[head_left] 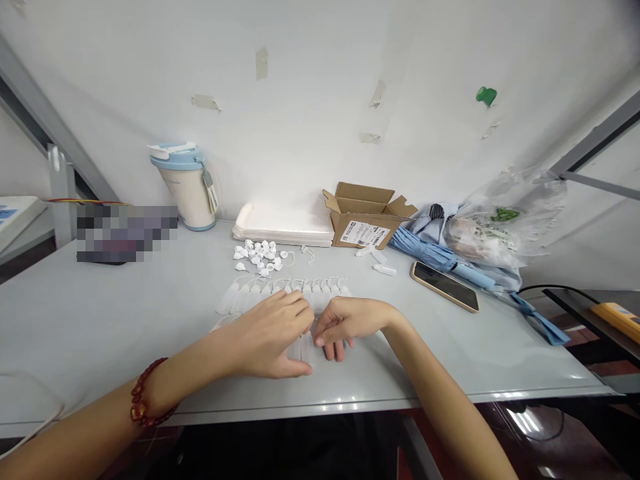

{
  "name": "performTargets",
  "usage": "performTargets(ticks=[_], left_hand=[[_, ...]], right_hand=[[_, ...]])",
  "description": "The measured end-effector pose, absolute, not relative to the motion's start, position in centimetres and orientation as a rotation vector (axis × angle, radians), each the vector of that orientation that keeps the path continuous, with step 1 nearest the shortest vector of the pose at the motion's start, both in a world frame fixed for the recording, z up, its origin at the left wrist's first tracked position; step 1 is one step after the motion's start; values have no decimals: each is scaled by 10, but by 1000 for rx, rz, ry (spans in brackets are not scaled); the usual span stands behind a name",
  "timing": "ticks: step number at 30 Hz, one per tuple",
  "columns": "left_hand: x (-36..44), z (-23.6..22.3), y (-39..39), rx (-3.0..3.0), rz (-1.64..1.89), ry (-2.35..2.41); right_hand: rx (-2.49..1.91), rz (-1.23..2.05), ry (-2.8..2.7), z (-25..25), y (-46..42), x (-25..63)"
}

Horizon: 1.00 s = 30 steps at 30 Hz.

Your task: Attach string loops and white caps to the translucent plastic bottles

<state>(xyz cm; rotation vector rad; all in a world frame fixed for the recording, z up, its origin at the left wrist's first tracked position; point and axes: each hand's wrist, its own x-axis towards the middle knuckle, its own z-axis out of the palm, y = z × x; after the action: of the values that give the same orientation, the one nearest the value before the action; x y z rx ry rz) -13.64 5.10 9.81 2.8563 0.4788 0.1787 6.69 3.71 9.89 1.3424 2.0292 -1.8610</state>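
Note:
My left hand (275,333) reaches over a row of small translucent vials (245,298), its thumb held apart from its bent fingers. Beneath that palm lie more clear vials (306,350), partly covered. My right hand (350,320) bends at the wrist beside their right end, fingers angled down to the table and apart; nothing shows in its grasp. Thin white string loops top the upper row. Beyond it sits a loose pile of small white caps (260,253). Several loose vials (384,269) lie to the right, by the cardboard box.
At the back stand a cream cup with a blue lid (187,190), a stack of white trays (285,227) and an open cardboard box (365,217). A phone (445,287), a folded blue umbrella (425,250) and a plastic bag (500,220) occupy the right side of the grey table (125,320).

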Motion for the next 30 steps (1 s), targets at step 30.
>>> performTargets(ticks=[30], left_hand=[[-137,95,71,2771,503,738]], right_hand=[[1693,-1908,2299,116,38,104]])
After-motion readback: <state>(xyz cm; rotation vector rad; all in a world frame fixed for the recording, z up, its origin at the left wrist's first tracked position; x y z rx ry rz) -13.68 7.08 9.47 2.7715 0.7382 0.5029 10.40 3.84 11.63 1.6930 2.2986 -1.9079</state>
